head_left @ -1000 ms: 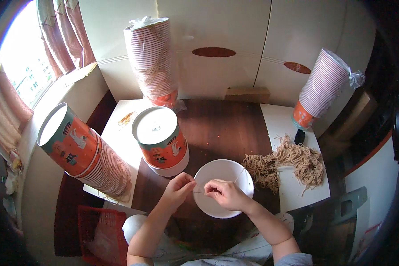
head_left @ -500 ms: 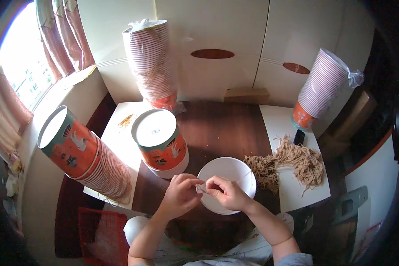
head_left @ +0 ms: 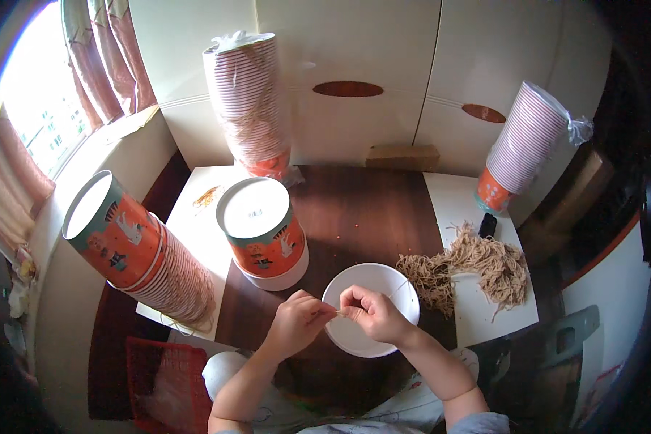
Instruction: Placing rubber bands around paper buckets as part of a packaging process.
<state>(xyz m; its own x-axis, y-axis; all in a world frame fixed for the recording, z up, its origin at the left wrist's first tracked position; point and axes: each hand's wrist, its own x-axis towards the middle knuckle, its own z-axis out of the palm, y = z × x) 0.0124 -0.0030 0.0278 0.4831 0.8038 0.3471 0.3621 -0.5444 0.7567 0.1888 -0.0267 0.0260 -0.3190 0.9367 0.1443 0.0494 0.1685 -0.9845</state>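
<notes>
A white paper bucket (head_left: 362, 278) stands open side up at the table's near edge, in front of me. A thin pale cord (head_left: 398, 288) shows at its right inner wall, by a small hole, and runs toward my right hand (head_left: 372, 315). That hand is closed in a pinch over the bucket's mouth. My left hand (head_left: 296, 322) pinches at the bucket's left rim. The fingertips of both hands meet on a small bit of cord, mostly hidden by the fingers. Right of the bucket lies a heap of tan cords (head_left: 488, 267).
An upside-down orange and green bucket (head_left: 264, 249) stands left of the hands. Tall bucket stacks rise at the left (head_left: 148, 253), back (head_left: 246, 101) and right (head_left: 524, 145). A black object (head_left: 488, 225) lies behind the cords, and a red crate (head_left: 165, 383) sits below at the left.
My left hand's fingers have closed and moved right to meet the right hand's fingertips at the cord. The white bucket sits slightly lower in view.
</notes>
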